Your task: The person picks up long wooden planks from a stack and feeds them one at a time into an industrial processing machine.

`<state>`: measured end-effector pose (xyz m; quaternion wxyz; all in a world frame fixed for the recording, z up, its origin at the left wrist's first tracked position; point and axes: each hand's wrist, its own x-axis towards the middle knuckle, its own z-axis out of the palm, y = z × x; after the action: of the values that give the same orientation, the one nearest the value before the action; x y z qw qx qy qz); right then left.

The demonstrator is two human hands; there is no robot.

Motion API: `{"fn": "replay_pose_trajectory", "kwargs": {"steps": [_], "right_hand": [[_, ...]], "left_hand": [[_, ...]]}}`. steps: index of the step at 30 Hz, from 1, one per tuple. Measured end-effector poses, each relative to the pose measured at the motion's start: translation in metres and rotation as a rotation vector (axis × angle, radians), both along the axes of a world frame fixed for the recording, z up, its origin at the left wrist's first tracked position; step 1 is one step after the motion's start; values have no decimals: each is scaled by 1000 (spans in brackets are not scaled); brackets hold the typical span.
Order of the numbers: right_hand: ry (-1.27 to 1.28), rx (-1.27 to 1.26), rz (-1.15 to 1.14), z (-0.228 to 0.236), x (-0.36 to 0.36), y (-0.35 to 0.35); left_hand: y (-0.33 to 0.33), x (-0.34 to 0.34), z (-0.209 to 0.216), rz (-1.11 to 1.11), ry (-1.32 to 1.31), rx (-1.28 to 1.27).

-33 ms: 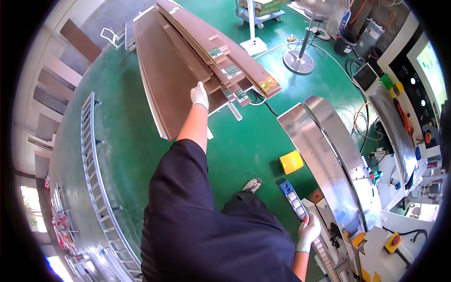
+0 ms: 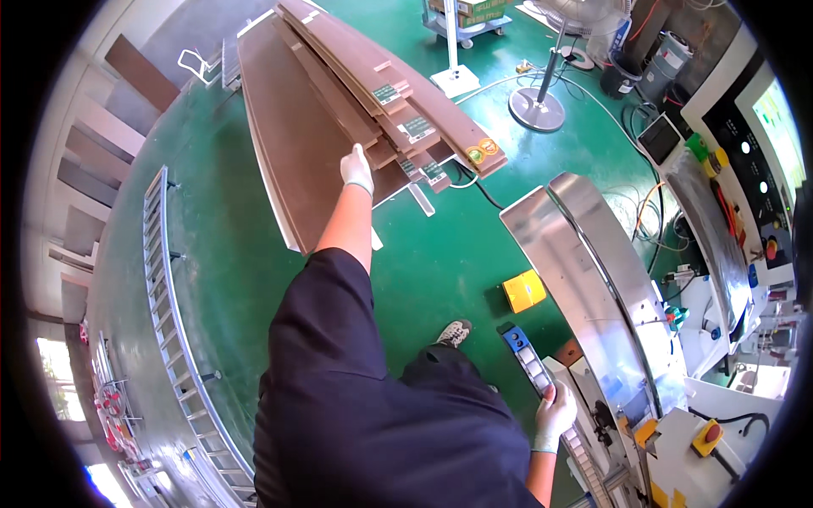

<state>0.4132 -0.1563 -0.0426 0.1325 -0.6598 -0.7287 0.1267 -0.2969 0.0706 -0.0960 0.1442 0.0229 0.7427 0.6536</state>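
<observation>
My left hand [image 2: 356,168], in a white glove, reaches out to a stack of long brown boards [image 2: 292,127]. Its fingers are curled at the near end of a narrow brown board [image 2: 339,110] lying on the stack; the exact grip is partly hidden. Lower right, my gloved right hand [image 2: 555,412] closes around the edge of a narrow roller rail [image 2: 531,364] with a blue end piece. Green-and-white labels [image 2: 416,129] mark several board ends, and two round stickers [image 2: 482,151] sit on the rightmost board.
A machine with a curved metal cover [image 2: 584,271] stands at my right, its control panel [image 2: 745,144] farther out. A yellow box [image 2: 524,291] is on the green floor. A long roller conveyor [image 2: 174,322] runs along the left. A fan base [image 2: 536,110] and cables are at the back.
The view has shifted very slightly. Both hands keep their places, the left at the boards and the right on the roller rail.
</observation>
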Motion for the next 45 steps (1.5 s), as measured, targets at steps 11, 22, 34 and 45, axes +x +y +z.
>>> {"fn": "replay_pose_trajectory", "kwargs": {"steps": [11,22,34,45], "right_hand": [[65,-98,-101,7,-44,21],[598,-152,454,66,-202,87],[314,-327,171,91,-121,21],[-107,261,39,91,-8,-97]], "left_hand": [[-1,-14,6,-229,-362,75],[-185,243,64,-1288,-544,-5],[-203,281,-40,-1414,-1095,93],[-152,213,91,-351,-1152,798]]}}
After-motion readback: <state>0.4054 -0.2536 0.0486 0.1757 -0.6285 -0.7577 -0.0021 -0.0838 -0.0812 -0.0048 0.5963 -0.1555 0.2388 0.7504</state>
